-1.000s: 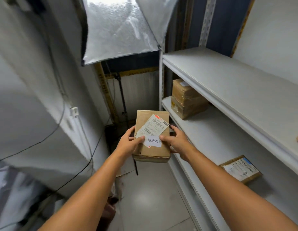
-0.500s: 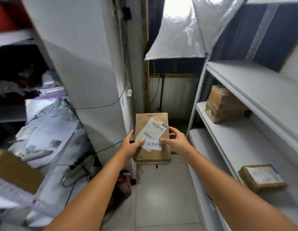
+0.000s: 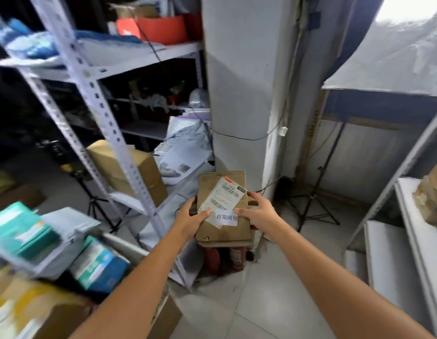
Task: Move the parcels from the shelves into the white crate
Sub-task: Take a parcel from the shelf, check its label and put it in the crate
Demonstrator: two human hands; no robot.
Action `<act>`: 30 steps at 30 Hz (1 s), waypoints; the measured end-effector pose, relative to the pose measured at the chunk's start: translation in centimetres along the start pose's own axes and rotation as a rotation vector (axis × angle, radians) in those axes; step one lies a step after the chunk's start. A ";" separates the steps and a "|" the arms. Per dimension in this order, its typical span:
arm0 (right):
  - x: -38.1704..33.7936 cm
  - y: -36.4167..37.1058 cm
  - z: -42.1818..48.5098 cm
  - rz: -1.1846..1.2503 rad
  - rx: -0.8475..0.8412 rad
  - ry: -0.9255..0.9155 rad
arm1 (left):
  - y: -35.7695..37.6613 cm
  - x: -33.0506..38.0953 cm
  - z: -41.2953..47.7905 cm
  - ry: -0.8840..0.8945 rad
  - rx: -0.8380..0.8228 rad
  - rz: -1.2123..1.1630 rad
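The metal rack point(image 3: 97, 99) carries a cardboard box point(image 3: 149, 177) and grey mailer bags point(image 3: 185, 135); the white shelf point(image 3: 418, 245) bears a brown parcel point(image 3: 432, 199).

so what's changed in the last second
The person has turned left, so the white shelves now sit at the right edge and a cluttered metal rack has come into view. The parcel travelled with them. Unchanged: the left hand and right hand still hold it by its sides, label up.
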State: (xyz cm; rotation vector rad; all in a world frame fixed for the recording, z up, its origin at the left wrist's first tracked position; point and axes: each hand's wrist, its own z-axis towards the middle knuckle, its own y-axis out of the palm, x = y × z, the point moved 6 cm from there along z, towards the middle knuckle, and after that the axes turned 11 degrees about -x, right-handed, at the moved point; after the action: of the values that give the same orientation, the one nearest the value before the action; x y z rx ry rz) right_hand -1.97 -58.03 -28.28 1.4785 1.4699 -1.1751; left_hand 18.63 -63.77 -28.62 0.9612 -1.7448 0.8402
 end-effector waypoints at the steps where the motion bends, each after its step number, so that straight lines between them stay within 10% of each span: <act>1: -0.1 0.8 0.1 -0.016 -0.026 -0.005 | -0.6 -0.2 -1.0 -0.009 0.028 -0.012; 30: -3.0 46.0 3.1 -0.326 -0.752 -0.102 | -32.5 -16.4 -24.6 -0.148 0.724 -0.298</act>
State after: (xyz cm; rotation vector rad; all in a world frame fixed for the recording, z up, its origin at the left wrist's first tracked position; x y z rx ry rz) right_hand 43.49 -65.60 -31.09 0.6769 1.8462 -0.7164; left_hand 61.20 -53.61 -32.17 1.7451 -1.3647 1.2526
